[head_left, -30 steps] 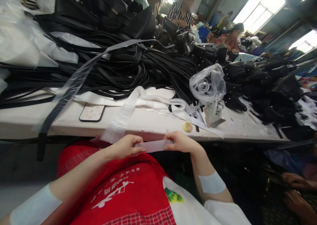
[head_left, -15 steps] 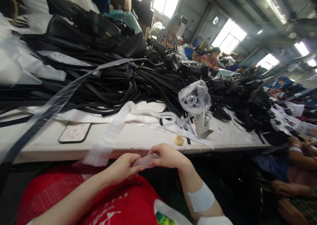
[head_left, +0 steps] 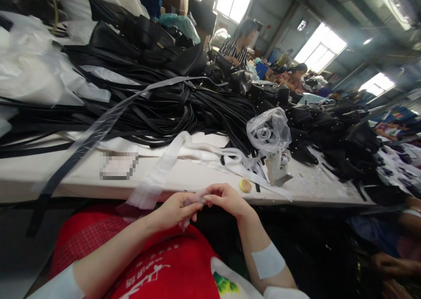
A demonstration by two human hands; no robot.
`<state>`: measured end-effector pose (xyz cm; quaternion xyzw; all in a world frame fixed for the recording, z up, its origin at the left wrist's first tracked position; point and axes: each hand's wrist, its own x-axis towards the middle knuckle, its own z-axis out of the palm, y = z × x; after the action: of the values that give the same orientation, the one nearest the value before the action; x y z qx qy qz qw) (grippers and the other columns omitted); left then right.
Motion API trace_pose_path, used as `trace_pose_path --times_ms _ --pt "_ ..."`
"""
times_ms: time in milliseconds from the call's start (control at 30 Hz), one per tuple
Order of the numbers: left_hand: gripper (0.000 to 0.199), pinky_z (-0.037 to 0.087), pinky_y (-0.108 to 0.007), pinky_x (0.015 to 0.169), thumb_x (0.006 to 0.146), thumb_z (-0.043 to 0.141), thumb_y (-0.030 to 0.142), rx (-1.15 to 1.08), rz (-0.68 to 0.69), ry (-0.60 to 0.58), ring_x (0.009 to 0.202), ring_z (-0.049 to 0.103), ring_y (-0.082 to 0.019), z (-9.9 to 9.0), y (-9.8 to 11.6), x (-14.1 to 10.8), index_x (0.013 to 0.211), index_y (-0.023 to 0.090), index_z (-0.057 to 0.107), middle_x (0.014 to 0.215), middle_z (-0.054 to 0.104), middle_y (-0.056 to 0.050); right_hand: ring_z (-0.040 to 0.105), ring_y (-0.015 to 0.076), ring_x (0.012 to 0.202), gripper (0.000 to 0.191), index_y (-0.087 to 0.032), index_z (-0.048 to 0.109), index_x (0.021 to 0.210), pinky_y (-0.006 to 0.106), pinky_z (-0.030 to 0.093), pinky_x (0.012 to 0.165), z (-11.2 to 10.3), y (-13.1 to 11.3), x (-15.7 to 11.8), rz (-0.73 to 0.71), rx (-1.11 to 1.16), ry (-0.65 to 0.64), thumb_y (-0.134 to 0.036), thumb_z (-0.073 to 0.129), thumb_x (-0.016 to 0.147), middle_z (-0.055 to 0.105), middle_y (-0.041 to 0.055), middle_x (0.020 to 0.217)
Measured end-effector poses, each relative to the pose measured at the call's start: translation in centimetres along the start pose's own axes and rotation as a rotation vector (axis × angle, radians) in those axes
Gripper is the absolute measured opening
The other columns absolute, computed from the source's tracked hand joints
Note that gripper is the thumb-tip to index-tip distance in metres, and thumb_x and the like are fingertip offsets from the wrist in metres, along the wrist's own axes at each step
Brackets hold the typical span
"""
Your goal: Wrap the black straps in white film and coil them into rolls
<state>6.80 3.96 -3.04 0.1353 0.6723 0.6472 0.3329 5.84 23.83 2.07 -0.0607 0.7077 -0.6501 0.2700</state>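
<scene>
My left hand (head_left: 179, 210) is closed on a crumpled, translucent piece of thin plastic film (head_left: 196, 196), whose loose end hangs below the fingers. My right hand (head_left: 224, 198) pinches the other end of the film, thumb and fingertips almost touching the left hand. Both hands are over my red apron (head_left: 164, 259), just in front of the table edge. A translucent white strip (head_left: 158, 171) droops over that edge to the left of my hands. Beyond my right hand lies a small yellow roll of tape (head_left: 245, 185).
Bundled black straps (head_left: 158, 114) and black bags (head_left: 131, 40) cover the back of the table (head_left: 79, 176). A clear plastic bag with white rolls (head_left: 269, 130) stands right of centre. A long dark strip in clear film (head_left: 82, 145) overhangs the front left. A co-worker's hand (head_left: 394, 264) shows at right.
The film was stretched between my hands; now it is bunched in my left fingers, with the hands closer together. The whole view has shifted, so the table's things appear further right.
</scene>
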Motion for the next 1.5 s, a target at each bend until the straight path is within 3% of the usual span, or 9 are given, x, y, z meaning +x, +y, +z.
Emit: trace_pose_path --times_ms 200,333,600,667,767,967,1167,1300,1500 --pt "0.054 0.037 -0.022 0.044 0.082 0.054 0.067 -0.080 0.044 0.042 0.043 0.051 -0.012 -0.2 0.5 -0.5 0.084 0.015 0.064 0.059 0.063 -0.002 0.055 0.0095 0.053 0.032 -0.015 0.073 0.076 0.022 0.045 0.055 1.3 0.9 0.5 0.001 0.168 0.202 -0.047 0.076 0.072 0.068 0.0004 0.064" --pt "0.051 0.040 -0.022 0.052 0.083 0.055 0.064 0.043 0.110 0.134 0.054 0.055 -0.014 -0.2 1.3 -0.9 0.082 0.014 0.067 0.062 0.064 -0.004 0.050 0.0083 0.045 0.033 -0.014 0.069 0.067 0.021 0.040 0.047 1.9 1.3 1.0 -0.039 0.169 0.297 -0.045 0.080 0.066 0.063 -0.0014 0.054" --pt "0.051 0.033 -0.023 0.044 0.084 0.051 0.063 0.067 0.111 0.284 0.045 0.045 -0.012 -0.3 1.1 -1.3 0.063 0.016 0.059 0.050 0.057 -0.002 0.054 0.0102 0.049 0.032 -0.015 0.070 0.074 0.022 0.042 0.050 2.4 1.4 2.3 -0.125 0.156 0.299 -0.042 0.084 0.063 0.066 -0.0010 0.058" --pt "0.049 0.034 -0.022 0.045 0.084 0.052 0.060 0.037 0.116 0.311 0.045 0.045 -0.011 -0.6 1.3 -1.6 0.068 0.015 0.062 0.051 0.057 -0.001 0.057 0.0112 0.055 0.033 -0.016 0.072 0.080 0.024 0.045 0.056 2.7 1.0 2.4 -0.145 0.175 0.314 -0.040 0.085 0.061 0.068 -0.0001 0.064" --pt "0.044 0.035 -0.021 0.045 0.083 0.056 0.057 0.001 0.131 0.328 0.045 0.047 -0.011 -1.1 1.4 -2.2 0.077 0.015 0.066 0.052 0.057 0.001 0.055 0.0114 0.054 0.026 -0.016 0.071 0.067 0.025 0.045 0.059 3.2 0.4 2.4 -0.148 0.137 0.334 -0.039 0.082 0.065 0.066 0.0004 0.059" --pt "0.046 0.032 -0.019 0.040 0.076 0.064 0.060 -0.111 0.118 0.336 0.040 0.046 -0.009 -1.2 1.0 -2.4 0.078 0.015 0.065 0.050 0.057 0.001 0.051 0.0105 0.051 0.025 -0.018 0.066 0.060 0.024 0.041 0.056 3.7 0.6 2.3 -0.184 0.108 0.392 -0.037 0.078 0.070 0.062 -0.0012 0.054" --pt "0.054 0.030 -0.019 0.035 0.079 0.054 0.069 -0.188 0.084 0.322 0.035 0.044 -0.010 -0.5 0.7 -2.2 0.075 0.015 0.060 0.044 0.053 0.002 0.045 0.0090 0.052 0.027 -0.018 0.059 0.060 0.023 0.037 0.055 3.7 1.0 2.2 -0.250 0.145 0.431 -0.036 0.078 0.070 0.055 -0.0049 0.052" --pt "0.053 0.027 -0.018 0.033 0.082 0.052 0.068 -0.195 0.098 0.304 0.033 0.041 -0.008 -0.2 0.7 -2.2 0.071 0.016 0.058 0.041 0.049 0.004 0.051 0.0113 0.060 0.022 -0.018 0.067 0.073 0.024 0.040 0.061 3.7 0.8 2.2 -0.195 0.127 0.338 -0.039 0.075 0.072 0.063 -0.0022 0.065" --pt "0.048 0.032 -0.019 0.037 0.079 0.061 0.063 -0.214 0.090 0.258 0.036 0.046 -0.008 -0.4 0.7 -2.4 0.080 0.016 0.060 0.049 0.057 0.003 0.043 0.0092 0.052 0.030 -0.018 0.059 0.059 0.024 0.036 0.055 4.3 0.3 2.4 -0.146 0.059 0.356 -0.040 0.077 0.068 0.056 -0.0042 0.055"
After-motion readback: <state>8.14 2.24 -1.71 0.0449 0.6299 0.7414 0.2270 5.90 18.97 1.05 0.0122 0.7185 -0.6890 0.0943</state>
